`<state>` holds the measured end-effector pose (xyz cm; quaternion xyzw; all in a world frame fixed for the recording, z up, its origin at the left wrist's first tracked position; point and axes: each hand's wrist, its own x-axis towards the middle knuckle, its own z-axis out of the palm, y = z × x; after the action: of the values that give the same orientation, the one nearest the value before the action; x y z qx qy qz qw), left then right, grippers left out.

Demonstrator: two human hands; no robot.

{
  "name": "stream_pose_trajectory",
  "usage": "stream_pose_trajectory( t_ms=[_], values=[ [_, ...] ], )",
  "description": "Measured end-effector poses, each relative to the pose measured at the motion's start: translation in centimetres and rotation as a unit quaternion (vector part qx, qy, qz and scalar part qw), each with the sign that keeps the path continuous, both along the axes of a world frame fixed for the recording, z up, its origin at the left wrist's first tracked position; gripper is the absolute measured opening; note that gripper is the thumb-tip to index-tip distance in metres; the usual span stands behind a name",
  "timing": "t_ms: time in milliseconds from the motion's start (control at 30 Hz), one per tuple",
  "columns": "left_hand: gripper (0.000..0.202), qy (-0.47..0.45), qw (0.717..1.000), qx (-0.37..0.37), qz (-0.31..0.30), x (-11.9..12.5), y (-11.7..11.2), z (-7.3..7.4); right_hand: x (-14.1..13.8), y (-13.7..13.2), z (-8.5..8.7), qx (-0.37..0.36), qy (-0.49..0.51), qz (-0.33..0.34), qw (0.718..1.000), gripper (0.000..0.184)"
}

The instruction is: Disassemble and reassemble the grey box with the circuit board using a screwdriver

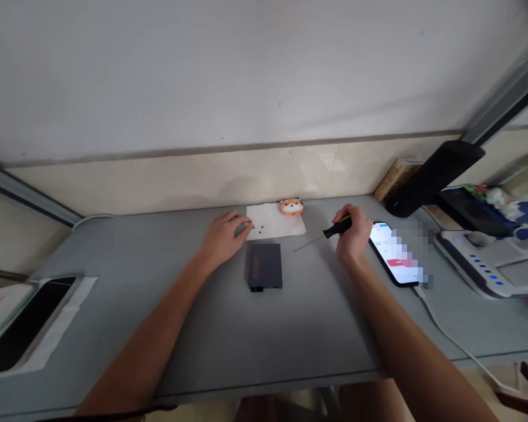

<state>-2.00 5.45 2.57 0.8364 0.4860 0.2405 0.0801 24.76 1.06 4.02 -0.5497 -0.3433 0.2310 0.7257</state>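
Observation:
My right hand [353,231] is closed around the black and yellow handle of a screwdriver [335,227]. Its thin shaft slants down to the left, and the tip is to the right of a dark grey flat box [266,266]. The box lies on the desk with a reddish marking along its left side. At the left edge of a white sheet of paper [270,221], my left hand [226,236] has its thumb and fingertips drawn together by a tiny dark speck. Whether they pinch it is too small to tell. Several tiny black pieces, likely screws [260,230], lie on the paper.
An orange animal-faced case [291,206] sits on the paper. Right of my right hand lies a lit phone [393,255] with a white cable. Farther right are a black cylinder [435,179], a book [396,176] and a white power strip [484,266]. A dark-screened device [29,322] rests at left.

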Motion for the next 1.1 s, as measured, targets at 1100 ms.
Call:
stream_pose_trajectory(
  t_ms=[1100],
  values=[
    [0.061,0.004,0.989,-0.087,-0.12,3.3,-5.8,-0.9,-2.0,-3.2,2.1,0.024,-0.307,0.141,0.941,0.041]
  ],
)
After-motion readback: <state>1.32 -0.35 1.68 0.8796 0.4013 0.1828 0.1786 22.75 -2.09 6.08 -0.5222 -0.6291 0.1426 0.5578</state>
